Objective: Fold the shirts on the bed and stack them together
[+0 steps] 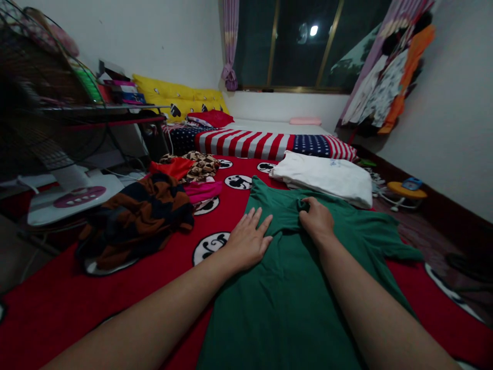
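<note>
A green T-shirt [285,298] lies spread over the red patterned blanket in front of me, one sleeve reaching out to the right. My left hand [249,239] rests flat on the shirt's left side, fingers spread. Near the shirt's upper middle, my right hand [316,220] has its fingers curled, pinching a bunched fold of the green cloth. Wrinkles run across the fabric between both hands. Just beyond the shirt sits a folded white garment [327,177].
On the left lie a brown-and-navy striped garment [142,221], a pink cloth [202,191] and a checkered cloth [202,165] on the red blanket [169,282]. A white fan base [73,198] stands far left. Behind is a bed with a flag-patterned cover [254,144]; a small stool [406,190] is at right.
</note>
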### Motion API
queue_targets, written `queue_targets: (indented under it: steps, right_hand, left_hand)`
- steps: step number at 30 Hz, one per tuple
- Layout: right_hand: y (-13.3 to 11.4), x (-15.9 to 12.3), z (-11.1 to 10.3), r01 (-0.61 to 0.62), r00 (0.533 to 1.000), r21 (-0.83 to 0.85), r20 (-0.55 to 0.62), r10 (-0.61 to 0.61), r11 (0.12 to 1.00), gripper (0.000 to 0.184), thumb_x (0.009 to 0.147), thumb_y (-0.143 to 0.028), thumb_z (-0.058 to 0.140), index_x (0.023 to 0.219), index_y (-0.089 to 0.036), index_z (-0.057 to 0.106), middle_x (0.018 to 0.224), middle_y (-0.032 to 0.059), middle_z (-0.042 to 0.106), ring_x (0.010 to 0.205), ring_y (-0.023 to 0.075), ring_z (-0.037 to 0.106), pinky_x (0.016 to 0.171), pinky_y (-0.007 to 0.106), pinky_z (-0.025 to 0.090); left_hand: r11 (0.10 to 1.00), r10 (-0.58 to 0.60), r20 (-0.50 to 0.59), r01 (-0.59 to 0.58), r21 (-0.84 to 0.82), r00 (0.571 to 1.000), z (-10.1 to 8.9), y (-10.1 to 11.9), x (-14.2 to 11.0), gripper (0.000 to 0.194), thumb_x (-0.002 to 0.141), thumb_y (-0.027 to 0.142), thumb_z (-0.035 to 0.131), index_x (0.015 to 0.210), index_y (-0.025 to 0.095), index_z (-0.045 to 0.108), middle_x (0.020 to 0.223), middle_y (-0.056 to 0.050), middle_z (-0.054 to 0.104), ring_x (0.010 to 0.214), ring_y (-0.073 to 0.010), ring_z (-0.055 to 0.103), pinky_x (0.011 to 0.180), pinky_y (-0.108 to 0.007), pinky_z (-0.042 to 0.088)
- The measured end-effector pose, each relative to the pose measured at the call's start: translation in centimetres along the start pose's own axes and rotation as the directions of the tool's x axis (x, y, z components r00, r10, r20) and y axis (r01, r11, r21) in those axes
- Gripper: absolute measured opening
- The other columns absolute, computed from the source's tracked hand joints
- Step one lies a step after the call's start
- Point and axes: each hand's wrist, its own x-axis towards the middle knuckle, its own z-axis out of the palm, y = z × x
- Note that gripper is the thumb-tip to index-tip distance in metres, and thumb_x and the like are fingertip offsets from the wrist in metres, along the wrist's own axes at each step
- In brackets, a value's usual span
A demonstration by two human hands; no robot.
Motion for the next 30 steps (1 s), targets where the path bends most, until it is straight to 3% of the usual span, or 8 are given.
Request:
queue_targets:
  steps: [3,8,12,16,21,23,25,30]
  right_hand:
    - [-0.6,0.0,-0.4,-0.075,0.996,-0.065,0.043,0.078,0.995,0.042,0.079,-0.03,0.053,0.12,-0.023,0.06,0.111,0.0122,0.067,0.103,0.0315,0.063,0.084,0.041,0.048]
    - [-1.5,1.5,-0.5,-0.193,0.981,0.012,0.024,0.193,0.981,0.063,0.085,-0.058,0.043,0.133,-0.017,0.047,0.118,0.0151,0.064,0.113,0.0326,0.059,0.089,0.044,0.046]
    - [-2.0,3.9,-0.1,-0.064,0.995,-0.084,0.069,0.07,0.994,0.064,0.081,-0.053,0.053,0.132,-0.015,0.049,0.112,0.0136,0.067,0.109,0.0323,0.06,0.087,0.041,0.047]
    - [-1.7,5.6,-0.4,0.059,0.986,-0.129,0.16,-0.038,0.99,0.032,0.078,-0.037,0.058,0.102,-0.02,0.071,0.095,0.0081,0.072,0.093,0.0251,0.066,0.076,0.031,0.048]
    - [-1.7,6.0,-0.6,0.104,0.994,-0.321,0.069,-0.086,0.941,0.029,0.075,-0.025,0.056,0.097,-0.022,0.074,0.102,0.0129,0.07,0.099,0.0337,0.063,0.077,0.041,0.048]
    - [-2.8,6.3,-0.1,0.191,0.98,-0.345,0.017,-0.197,0.919,0.03,0.075,-0.023,0.055,0.1,-0.021,0.073,0.108,0.0135,0.068,0.102,0.0334,0.062,0.079,0.041,0.047]
    - [-4.6,6.9,0.6,0.273,0.958,-0.252,-0.017,-0.286,0.929,0.03,0.079,-0.023,0.053,0.103,-0.02,0.071,0.108,0.0125,0.068,0.1,0.0284,0.063,0.079,0.035,0.047]
    - [-10.1,9.0,2.9,0.341,0.939,-0.04,0.064,-0.338,0.939,0.027,0.082,-0.031,0.056,0.1,-0.02,0.072,0.093,0.0075,0.073,0.087,0.0208,0.066,0.072,0.027,0.046]
  left_hand:
    - [1.0,-0.016,-0.008,0.016,0.027,1.0,0.1,0.2,-0.1,0.056,0.096,0.043,0.035,0.145,0.018,0.035,0.154,-0.017,0.024,0.143,-0.0319,0.018,0.115,-0.047,0.021]
    - [1.0,-0.009,-0.026,0.01,0.026,1.0,0.2,0.2,-0.2,0.055,0.096,0.045,0.033,0.144,0.019,0.037,0.154,-0.016,0.026,0.142,-0.0325,0.019,0.115,-0.047,0.022]
    - [1.0,-0.015,-0.047,0.015,0.015,0.999,0.5,0.1,-0.2,0.055,0.096,0.046,0.033,0.144,0.019,0.038,0.154,-0.015,0.026,0.143,-0.0323,0.019,0.115,-0.047,0.022]
    - [1.0,-0.018,-0.074,0.018,-0.002,0.997,0.8,0.0,-0.2,0.056,0.096,0.047,0.033,0.143,0.02,0.04,0.153,-0.014,0.028,0.142,-0.0321,0.021,0.114,-0.047,0.023]
    - [1.0,-0.018,-0.096,0.016,-0.025,0.995,0.9,0.1,-0.3,0.055,0.095,0.046,0.036,0.143,0.019,0.041,0.153,-0.015,0.028,0.142,-0.0326,0.021,0.115,-0.046,0.022]
    - [0.999,-0.026,-0.095,0.023,-0.038,0.995,0.9,0.2,-0.3,0.055,0.095,0.046,0.036,0.143,0.018,0.041,0.153,-0.016,0.027,0.142,-0.0328,0.02,0.115,-0.046,0.021]
    - [0.999,-0.029,-0.091,0.024,-0.049,0.995,0.8,0.2,-0.3,0.055,0.095,0.046,0.036,0.142,0.018,0.041,0.153,-0.017,0.027,0.142,-0.0333,0.019,0.115,-0.047,0.02]
    - [0.997,-0.027,-0.098,0.02,-0.072,0.995,0.8,0.3,-0.3,0.055,0.095,0.046,0.036,0.141,0.017,0.042,0.153,-0.018,0.027,0.143,-0.0335,0.018,0.116,-0.047,0.019]
